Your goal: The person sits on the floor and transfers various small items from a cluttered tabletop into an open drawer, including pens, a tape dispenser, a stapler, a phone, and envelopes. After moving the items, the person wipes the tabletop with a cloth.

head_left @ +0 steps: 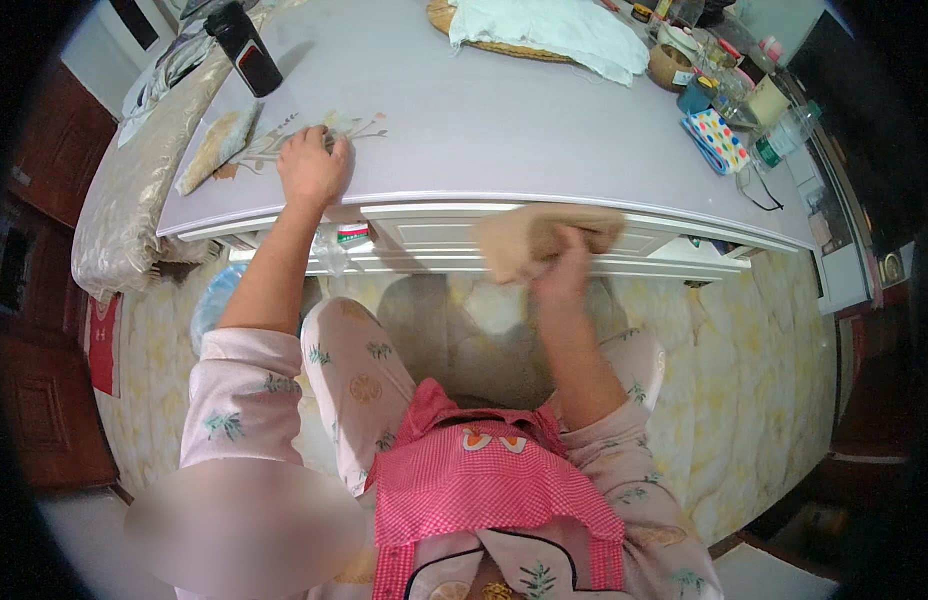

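Observation:
My left hand [312,168] rests on the pale table top [484,130] near its front edge. Its fingers lie apart on the printed flower pattern, and nothing held shows in them. A folded beige cloth [514,240] is in my right hand [564,272], in front of the white drawer fronts [434,232] below the table edge. Motion blurs both the cloth and that hand. Left of my left hand lies a light, fuzzy-looking folded cloth [220,150]. Beyond it a black bottle-shaped container [246,52] stands on the table.
At the far side a white cloth [544,35] covers a round woven tray [454,28]. Jars, a clear plastic bottle [784,138] and a dotted packet [716,140] crowd the right end. A cream cover [134,200] drapes at the left. A bluish bag [216,300] sits below the table.

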{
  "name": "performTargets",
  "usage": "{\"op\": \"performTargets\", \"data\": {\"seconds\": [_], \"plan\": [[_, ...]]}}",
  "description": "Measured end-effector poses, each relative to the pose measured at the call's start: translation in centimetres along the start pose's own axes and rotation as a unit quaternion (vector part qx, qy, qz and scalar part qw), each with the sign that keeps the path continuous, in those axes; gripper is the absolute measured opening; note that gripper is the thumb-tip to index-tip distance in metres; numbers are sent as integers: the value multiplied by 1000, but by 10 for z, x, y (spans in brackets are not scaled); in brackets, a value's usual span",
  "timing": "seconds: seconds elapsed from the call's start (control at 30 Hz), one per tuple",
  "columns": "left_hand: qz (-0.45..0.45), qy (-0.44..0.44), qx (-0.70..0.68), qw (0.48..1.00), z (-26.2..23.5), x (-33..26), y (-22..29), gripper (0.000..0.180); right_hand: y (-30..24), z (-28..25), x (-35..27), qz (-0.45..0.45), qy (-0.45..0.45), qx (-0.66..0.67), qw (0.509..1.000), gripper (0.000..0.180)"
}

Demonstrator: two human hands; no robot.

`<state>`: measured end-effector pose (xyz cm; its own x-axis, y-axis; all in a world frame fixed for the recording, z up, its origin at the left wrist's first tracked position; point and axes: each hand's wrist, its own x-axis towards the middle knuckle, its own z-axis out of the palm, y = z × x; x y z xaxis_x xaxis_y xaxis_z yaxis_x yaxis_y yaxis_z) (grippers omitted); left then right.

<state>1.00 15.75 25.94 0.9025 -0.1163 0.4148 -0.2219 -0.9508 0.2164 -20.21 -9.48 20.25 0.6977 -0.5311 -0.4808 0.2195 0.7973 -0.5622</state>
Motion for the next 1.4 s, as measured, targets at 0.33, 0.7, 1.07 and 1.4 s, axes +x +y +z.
{"op": "performTargets", "data": {"seconds": [0.33,0.7,1.07,1.4], "plan": [[16,14,18,1000,-3,-1,4,42,-47,-10,4,-42,24,-58,997,49],[4,21,-3,1000,-7,-2,6,45,198,164,-67,284,-92,39,953,8],[25,31,22,999,6,1,-12,44,4,43,-38,151,19,-52,987,47],[38,26,71,996,1,5,1,41,-154,-99,83,-257,153,66,952,49]]}}
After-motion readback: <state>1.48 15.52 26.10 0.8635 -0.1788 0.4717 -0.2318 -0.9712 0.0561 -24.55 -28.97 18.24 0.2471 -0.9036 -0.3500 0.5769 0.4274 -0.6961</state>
